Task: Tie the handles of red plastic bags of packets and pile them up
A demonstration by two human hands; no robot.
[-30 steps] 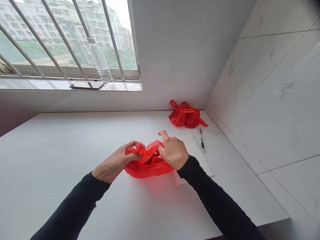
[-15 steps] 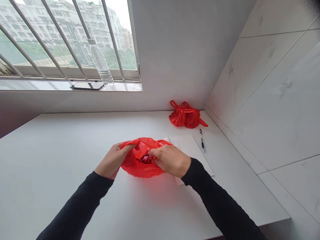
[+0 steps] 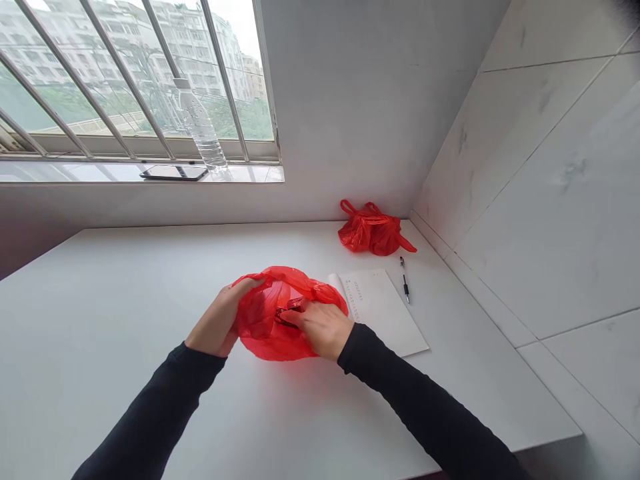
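A red plastic bag (image 3: 275, 347) is held above the white table, its mouth opened wide toward me. My left hand (image 3: 219, 321) grips the bag's left rim, thumb over the edge and fingers behind. My right hand (image 3: 323, 327) reaches into the mouth from the right. Its thumb and fingers close on a shiny dark-red wrapped packet (image 3: 293, 308) inside the bag. The fingertips are partly hidden, and what else lies deeper in the bag cannot be made out.
Beyond the right hand lies an open notebook (image 3: 383, 313) with a pen (image 3: 405, 280) beside it. A second red plastic bag (image 3: 373, 233) sits against the back wall. A water bottle (image 3: 203, 130) and a dark flat device (image 3: 174, 173) rest on the windowsill.
The bag's mouth has widened. My right hand has let go of the bag's right rim area and moved left and deeper inside, onto the packet. More of the notebook shows.
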